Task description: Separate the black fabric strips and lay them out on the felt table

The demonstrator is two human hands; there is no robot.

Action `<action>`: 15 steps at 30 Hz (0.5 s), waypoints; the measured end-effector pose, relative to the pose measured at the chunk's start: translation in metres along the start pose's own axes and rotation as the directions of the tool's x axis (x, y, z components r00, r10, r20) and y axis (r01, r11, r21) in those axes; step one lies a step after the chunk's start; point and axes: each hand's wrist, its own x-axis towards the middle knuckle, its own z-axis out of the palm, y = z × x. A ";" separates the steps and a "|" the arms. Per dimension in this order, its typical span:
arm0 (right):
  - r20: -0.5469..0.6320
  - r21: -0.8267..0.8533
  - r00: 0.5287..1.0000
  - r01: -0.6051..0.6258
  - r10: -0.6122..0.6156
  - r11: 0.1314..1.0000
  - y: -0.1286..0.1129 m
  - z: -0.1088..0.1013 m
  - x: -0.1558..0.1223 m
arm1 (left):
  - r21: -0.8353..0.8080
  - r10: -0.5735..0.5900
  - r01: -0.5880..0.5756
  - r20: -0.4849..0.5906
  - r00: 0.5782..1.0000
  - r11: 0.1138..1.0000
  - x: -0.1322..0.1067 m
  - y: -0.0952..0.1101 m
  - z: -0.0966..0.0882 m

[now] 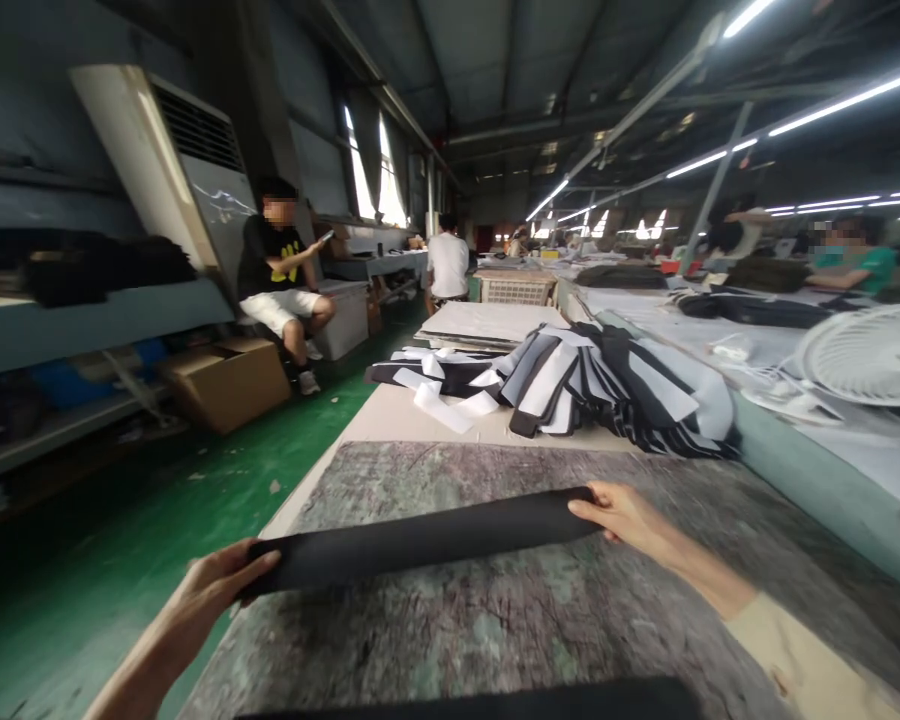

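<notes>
A long black strip of material hangs stretched just above a worn, mottled work table. My left hand grips its left end, fingers wrapped round it, out past the table's left edge. My right hand pinches its right end over the middle of the table. Beyond the strip lies a heap of black and white cut pieces with loose white strips beside it.
A white fan stands on the neighbouring table at right. A person sits at left by a cardboard box on the green floor. Another person stands far back; others work at right. Shelves line the left wall.
</notes>
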 end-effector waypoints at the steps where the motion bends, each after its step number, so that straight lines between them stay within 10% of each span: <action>1: -0.003 -0.015 1.000 -0.008 0.008 1.000 0.004 0.001 0.006 | -0.044 0.006 -0.004 0.035 0.999 0.999 0.008 -0.004 0.000; 15: -0.142 -0.100 0.990 0.008 -0.022 0.995 0.045 0.021 0.136 | -0.045 0.021 -0.037 -0.306 0.952 0.998 0.160 0.002 0.032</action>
